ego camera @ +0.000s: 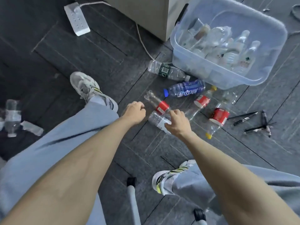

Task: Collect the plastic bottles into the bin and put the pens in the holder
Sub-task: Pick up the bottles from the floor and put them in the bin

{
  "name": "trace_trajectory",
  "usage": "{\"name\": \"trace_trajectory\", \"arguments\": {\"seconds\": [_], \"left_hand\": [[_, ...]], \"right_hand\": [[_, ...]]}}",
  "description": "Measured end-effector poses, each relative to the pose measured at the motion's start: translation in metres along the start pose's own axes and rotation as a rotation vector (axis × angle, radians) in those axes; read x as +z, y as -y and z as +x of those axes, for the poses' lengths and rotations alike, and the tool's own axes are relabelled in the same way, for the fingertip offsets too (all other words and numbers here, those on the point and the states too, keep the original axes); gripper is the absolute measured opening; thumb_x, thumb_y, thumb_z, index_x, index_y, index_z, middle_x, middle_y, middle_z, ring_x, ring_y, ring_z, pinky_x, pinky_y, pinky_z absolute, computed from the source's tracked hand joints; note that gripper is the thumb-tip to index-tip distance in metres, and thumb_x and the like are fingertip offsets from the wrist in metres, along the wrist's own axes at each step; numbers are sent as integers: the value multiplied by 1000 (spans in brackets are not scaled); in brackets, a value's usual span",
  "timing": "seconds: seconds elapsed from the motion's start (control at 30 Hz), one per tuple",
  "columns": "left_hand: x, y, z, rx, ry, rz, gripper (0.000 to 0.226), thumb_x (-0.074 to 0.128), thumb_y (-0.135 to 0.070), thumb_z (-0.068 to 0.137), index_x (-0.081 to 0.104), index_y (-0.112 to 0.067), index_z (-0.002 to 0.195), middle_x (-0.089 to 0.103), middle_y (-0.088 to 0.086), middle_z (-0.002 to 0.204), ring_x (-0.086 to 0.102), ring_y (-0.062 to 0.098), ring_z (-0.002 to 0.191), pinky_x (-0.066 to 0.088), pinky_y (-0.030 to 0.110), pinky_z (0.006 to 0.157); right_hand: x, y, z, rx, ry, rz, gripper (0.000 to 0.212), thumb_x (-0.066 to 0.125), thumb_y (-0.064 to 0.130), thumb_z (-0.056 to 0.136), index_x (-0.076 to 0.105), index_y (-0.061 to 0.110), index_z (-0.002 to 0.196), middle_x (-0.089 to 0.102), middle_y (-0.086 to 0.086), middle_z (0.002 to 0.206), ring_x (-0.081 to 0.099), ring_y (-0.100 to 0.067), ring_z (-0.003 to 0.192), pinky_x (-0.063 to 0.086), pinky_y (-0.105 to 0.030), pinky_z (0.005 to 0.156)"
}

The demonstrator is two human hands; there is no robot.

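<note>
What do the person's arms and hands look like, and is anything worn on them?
The left forearm and the right forearm are bare up to the frame edge; no sleeve shows. The left hand and the right hand wear no glove, and no watch, ring or bracelet is visible.

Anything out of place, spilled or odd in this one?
Yes. Plastic bottles lie scattered on the floor beside the bin instead of in it. Some stray bottles sit far off to the left, and the pens lie crossed in a loose heap at right. No holder is in view.
</note>
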State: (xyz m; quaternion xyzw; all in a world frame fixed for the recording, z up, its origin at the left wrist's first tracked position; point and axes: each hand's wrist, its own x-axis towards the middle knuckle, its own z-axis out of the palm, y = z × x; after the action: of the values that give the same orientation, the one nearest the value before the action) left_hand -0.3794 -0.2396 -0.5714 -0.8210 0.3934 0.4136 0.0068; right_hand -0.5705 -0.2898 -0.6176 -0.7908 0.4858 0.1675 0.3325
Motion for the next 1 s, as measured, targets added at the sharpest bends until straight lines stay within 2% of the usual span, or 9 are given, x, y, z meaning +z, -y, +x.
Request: {"name": "trace_trajectory", "arguments": {"seconds": [0.27,0.4,0.5,0.57,0.67,0.77,0.87,0.93,1.0], "left_hand": [[18,47,49,-32,36,105,38,38,-29,96,50,-22,132,47,2,140,46,23,124,43,38,96],[29,55,53,-43,84,144,38,36,-29,97,48,-23,133,46,2,139,47,24,121,44,39,94],[27,51,59,-18,49,162,39,34,-25,97,47,-23,133,46,3,139,47,24,120,46,41,91],[26,46,64,-15,30,172,38,33,-22,98,46,-21,134,44,4,141,45,25,121,47,42,90],[32,31,77,-1,-32,202,41,38,-18,97,42,-18,138,42,5,143,41,26,126,43,41,93],[51,1,92,171,-112,211,48,49,-13,90,42,-14,138,43,5,143,40,25,131,38,40,101],[76,-21,107,353,-87,475,60,57,-12,86,38,-13,143,37,7,151,25,25,144,17,39,119],[90,-26,116,386,-42,656,68,60,-13,85,32,-15,147,32,7,155,17,26,148,7,41,121],[99,-27,123,370,-8,751,69,61,-14,85,30,-16,147,34,9,152,17,27,147,6,44,121]], "right_hand": [[70,-9,41,28,115,-116,59,69,40,86,47,9,131,51,-14,132,48,-33,124,45,-47,94],[90,-10,43,15,210,-118,57,73,41,82,47,10,123,53,-13,126,53,-33,117,47,-46,93],[86,-13,39,7,214,18,57,71,46,79,47,10,117,51,-12,119,57,-34,106,50,-44,86],[74,-19,33,49,170,180,62,67,51,76,46,11,118,49,-9,117,58,-33,98,50,-42,80],[48,-34,27,164,-19,428,54,63,57,71,47,19,107,50,-3,106,55,-22,87,46,-38,73],[18,-57,28,224,-193,534,49,63,59,71,52,23,101,53,1,101,51,-9,81,44,-33,70],[-5,-80,26,262,-305,641,48,67,57,71,59,19,100,62,-1,97,61,-13,83,51,-33,69],[-13,-91,19,292,-375,670,41,68,55,71,58,24,96,62,9,89,60,-2,76,46,-26,63],[-15,-100,15,346,-399,686,43,68,57,72,59,24,98,63,11,91,62,-1,78,50,-28,68]]}}
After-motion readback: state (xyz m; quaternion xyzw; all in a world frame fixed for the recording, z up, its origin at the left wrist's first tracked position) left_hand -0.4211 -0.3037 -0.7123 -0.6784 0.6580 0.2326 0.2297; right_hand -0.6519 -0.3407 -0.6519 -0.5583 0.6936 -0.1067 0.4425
